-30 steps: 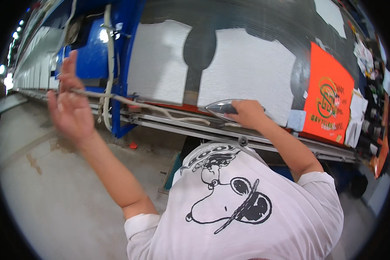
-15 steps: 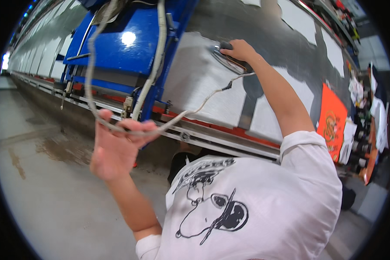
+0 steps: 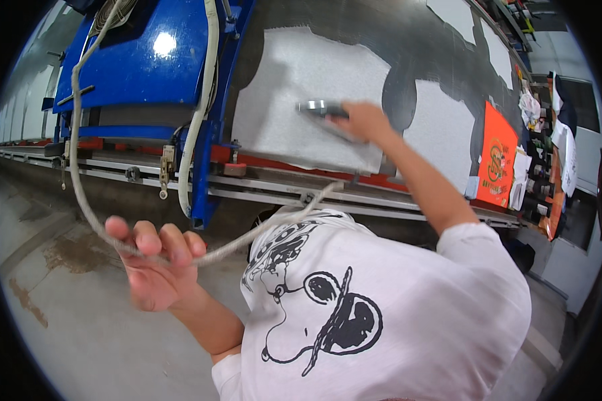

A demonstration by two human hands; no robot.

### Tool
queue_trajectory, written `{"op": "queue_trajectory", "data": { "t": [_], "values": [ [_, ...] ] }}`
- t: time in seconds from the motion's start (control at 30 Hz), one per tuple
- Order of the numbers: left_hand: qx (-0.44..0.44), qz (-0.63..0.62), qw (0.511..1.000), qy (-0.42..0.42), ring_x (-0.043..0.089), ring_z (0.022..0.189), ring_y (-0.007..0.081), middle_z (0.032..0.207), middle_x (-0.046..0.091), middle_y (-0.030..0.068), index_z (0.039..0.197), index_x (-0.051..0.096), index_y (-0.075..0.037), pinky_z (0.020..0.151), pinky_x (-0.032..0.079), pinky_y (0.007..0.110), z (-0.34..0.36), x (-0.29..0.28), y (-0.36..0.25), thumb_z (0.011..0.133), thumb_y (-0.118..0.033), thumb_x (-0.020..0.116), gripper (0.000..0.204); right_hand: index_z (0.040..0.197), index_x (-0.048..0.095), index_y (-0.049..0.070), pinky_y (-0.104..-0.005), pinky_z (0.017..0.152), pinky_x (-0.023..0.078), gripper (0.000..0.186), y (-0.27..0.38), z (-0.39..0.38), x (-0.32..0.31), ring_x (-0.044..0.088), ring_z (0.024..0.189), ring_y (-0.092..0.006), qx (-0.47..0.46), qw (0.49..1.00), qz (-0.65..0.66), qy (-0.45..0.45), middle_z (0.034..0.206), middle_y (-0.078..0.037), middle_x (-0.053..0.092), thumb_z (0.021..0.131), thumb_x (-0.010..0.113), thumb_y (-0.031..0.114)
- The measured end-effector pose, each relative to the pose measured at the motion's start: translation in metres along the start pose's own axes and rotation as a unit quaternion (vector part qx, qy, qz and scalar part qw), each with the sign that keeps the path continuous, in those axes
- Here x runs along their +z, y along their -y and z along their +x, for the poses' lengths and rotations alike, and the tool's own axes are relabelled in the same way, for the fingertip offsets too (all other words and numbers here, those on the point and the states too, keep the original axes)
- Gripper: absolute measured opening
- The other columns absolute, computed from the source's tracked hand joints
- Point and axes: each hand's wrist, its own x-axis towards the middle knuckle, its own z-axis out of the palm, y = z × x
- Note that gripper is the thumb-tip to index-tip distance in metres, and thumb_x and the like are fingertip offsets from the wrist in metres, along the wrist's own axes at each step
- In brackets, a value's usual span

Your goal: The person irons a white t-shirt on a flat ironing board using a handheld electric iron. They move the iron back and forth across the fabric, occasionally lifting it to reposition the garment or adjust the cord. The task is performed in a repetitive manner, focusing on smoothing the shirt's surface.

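My right hand (image 3: 364, 121) is wrapped round the handle of a clothes iron (image 3: 321, 108), smeared by motion. The iron is over a white fabric panel (image 3: 308, 77) on the long dark table. Down at the left, off the table's front edge, my left hand (image 3: 157, 264) holds the iron's pale cable (image 3: 237, 248) across its curled fingers. From there the cable rises on one side toward the blue machine and on the other runs toward the table rail, where its end part blurs. Its link to the iron is hidden or blurred.
A blue machine frame (image 3: 140, 67) with a pale hose (image 3: 201, 110) stands on the table's left. More white panels (image 3: 438, 127) lie to the right. An orange sheet (image 3: 495, 157) rests near the right end. A metal rail (image 3: 261, 185) runs along the front edge.
The iron and my right hand have moved left across the fabric panel. My left hand has shifted slightly left and lower with the cable. The view has swung right.
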Motion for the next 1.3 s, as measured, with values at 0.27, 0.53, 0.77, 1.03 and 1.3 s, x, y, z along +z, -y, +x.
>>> {"op": "queue_trajectory", "data": {
  "t": [0.27,0.53,0.77,1.03,1.3],
  "values": [
    [0.002,-0.027,0.998,-0.05,0.056,0.089,0.0211,0.107,0.052,0.0064,0.148,0.042,-0.024,0.084,0.054,0.04,0.005,-0.026,0.03,0.101,-0.009,0.052,0.05,0.087,0.065,0.006,-0.0488,0.064,0.052,0.054,0.004,-0.018,0.015,0.067,0.071,-0.0381,-0.077,0.996,0.029,-0.028,0.074,-0.017,0.067,0.087,0.061,0.06],
    [0.005,0.089,0.984,-0.156,0.055,0.104,0.0246,0.111,0.051,0.0078,0.15,0.039,-0.018,0.101,0.048,0.048,0.001,-0.011,0.064,0.103,-0.007,0.043,0.049,0.101,0.069,0.004,-0.0465,0.076,0.056,0.065,-0.061,0.157,-0.048,0.069,0.09,-0.0349,-0.026,0.984,-0.029,-0.176,0.095,-0.018,0.071,0.087,0.057,0.066],
    [-0.003,0.048,0.987,-0.155,0.051,0.114,0.0248,0.12,0.048,0.0085,0.153,0.026,-0.009,0.107,0.041,0.043,-0.01,-0.017,0.083,0.105,-0.013,0.04,0.05,0.105,0.069,0.004,-0.047,0.082,0.055,0.066,-0.074,0.181,-0.045,0.069,0.097,-0.0332,0.03,0.986,-0.023,-0.163,0.101,-0.016,0.072,0.089,0.055,0.066],
    [0.009,-0.001,0.993,-0.117,0.05,0.116,0.0235,0.123,0.048,0.0081,0.153,0.022,-0.002,0.105,0.042,0.04,-0.018,-0.056,0.048,0.104,-0.015,0.044,0.055,0.095,0.068,0.007,-0.0463,0.073,0.053,0.06,-0.032,0.076,0.025,0.069,0.085,-0.036,-0.018,0.997,-0.007,-0.074,0.09,-0.017,0.071,0.088,0.056,0.065],
    [-0.066,-0.041,0.992,-0.101,0.06,0.107,0.0242,0.121,0.06,0.0103,0.149,0.033,0.001,0.098,0.047,0.04,-0.018,-0.127,-0.03,0.103,-0.027,0.048,0.056,0.087,0.069,0.008,-0.0478,0.069,0.052,0.055,0.054,-0.046,0.097,0.067,0.075,-0.0376,-0.046,0.999,0.01,-0.027,0.078,-0.018,0.069,0.082,0.064,0.063]
  ]
}}
